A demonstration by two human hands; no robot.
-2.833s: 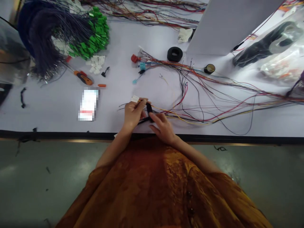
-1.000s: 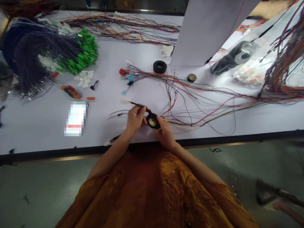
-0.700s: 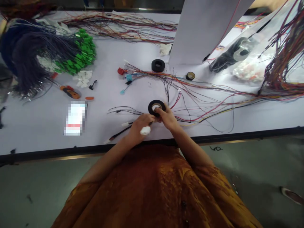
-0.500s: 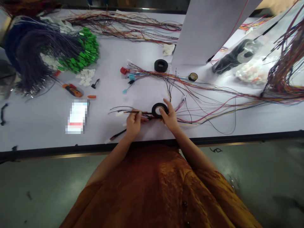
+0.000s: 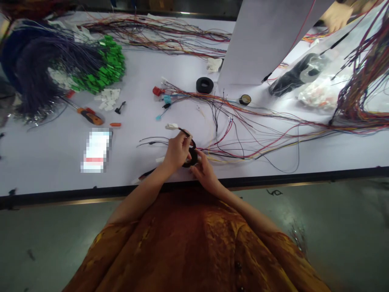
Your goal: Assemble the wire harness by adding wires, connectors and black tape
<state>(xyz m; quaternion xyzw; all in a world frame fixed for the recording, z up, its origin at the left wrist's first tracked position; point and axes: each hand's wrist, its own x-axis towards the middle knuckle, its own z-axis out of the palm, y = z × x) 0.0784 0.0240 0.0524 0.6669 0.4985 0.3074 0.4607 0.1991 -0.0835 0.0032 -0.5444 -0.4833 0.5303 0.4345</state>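
Note:
My left hand is closed around a black-wrapped cable that ends in a white connector, up and to the left of the fingers. Right beside it, my right hand grips a black tape roll at its right side. The roll is partly hidden by the left fingers. From between the hands, red, yellow and black wires run off to the right. Thin black wire ends stick out left of my left hand, and a dark cable lies under the left forearm.
Behind the hands lie a wire bundle with a red connector, another black roll and a small roll. A screwdriver, a phone and green connectors are at left. Another person's hand shows top right.
The tape roll has moved down and left with my right hand. My left hand has turned and risen, lifting the cable with the white connector. Another person's hand has appeared top right.

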